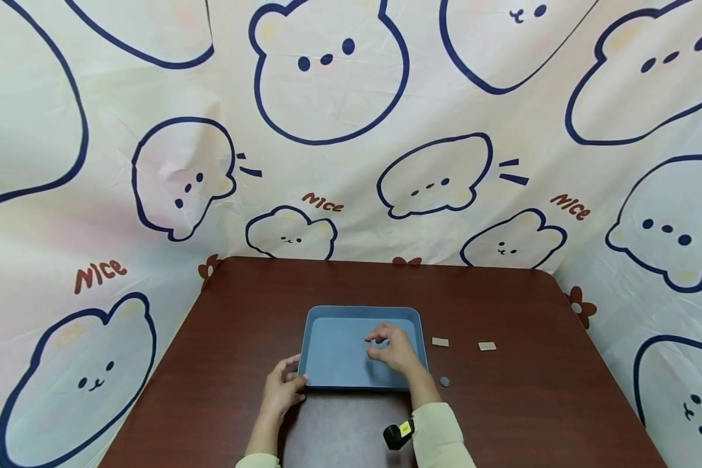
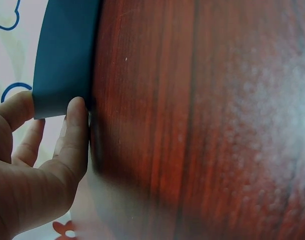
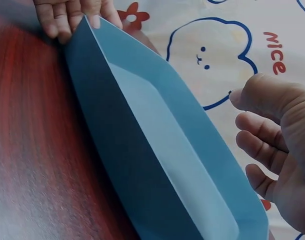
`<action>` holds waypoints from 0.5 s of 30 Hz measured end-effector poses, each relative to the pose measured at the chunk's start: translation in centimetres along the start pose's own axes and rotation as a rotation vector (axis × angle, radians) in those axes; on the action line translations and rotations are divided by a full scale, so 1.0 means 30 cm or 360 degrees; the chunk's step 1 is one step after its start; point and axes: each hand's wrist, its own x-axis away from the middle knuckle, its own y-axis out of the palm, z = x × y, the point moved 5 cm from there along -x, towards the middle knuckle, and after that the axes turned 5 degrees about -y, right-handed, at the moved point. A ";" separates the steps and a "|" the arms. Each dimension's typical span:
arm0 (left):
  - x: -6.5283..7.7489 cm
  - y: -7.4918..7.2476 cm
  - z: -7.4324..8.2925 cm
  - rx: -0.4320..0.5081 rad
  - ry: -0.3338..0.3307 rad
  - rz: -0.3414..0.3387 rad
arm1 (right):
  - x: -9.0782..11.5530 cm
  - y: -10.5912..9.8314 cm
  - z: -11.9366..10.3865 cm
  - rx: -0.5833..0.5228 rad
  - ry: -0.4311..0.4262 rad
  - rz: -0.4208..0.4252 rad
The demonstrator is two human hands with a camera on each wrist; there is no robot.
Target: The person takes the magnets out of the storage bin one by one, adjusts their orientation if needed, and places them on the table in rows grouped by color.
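A shallow blue rectangular tray [image 1: 336, 357] lies on the table. My left hand [image 1: 283, 388] grips its near left corner; the left wrist view shows the thumb and fingers about the tray's corner [image 2: 62, 85]. Over the right half of the tray is my right hand [image 1: 393, 350], its fingers bent toward the thumb. A tiny dark piece [image 1: 367, 340] shows at its fingertips, too small to name. In the right wrist view the right hand [image 3: 287, 135] hovers beside the tray wall [image 3: 127, 145], not touching it. Its index finger is mostly hidden behind the thumb there.
Right of the tray, two small pale rectangular pieces [image 1: 440, 342] lie apart on the brown wooden table [image 1: 520, 403]. A small grey disc [image 1: 444, 381] lies nearer, by the right forearm. Printed cloth [image 1: 351, 162] hangs around the table's back and sides.
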 end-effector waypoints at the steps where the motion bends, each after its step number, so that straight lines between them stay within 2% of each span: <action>1: 0.002 0.000 -0.002 0.0000 -0.0004 0.0001 | 0.006 -0.006 0.000 0.0003 0.0002 0.0001; 15: 0.004 0.003 -0.003 0.0001 0.0014 -0.0001 | 0.072 -0.113 -0.004 0.0030 0.0036 0.0117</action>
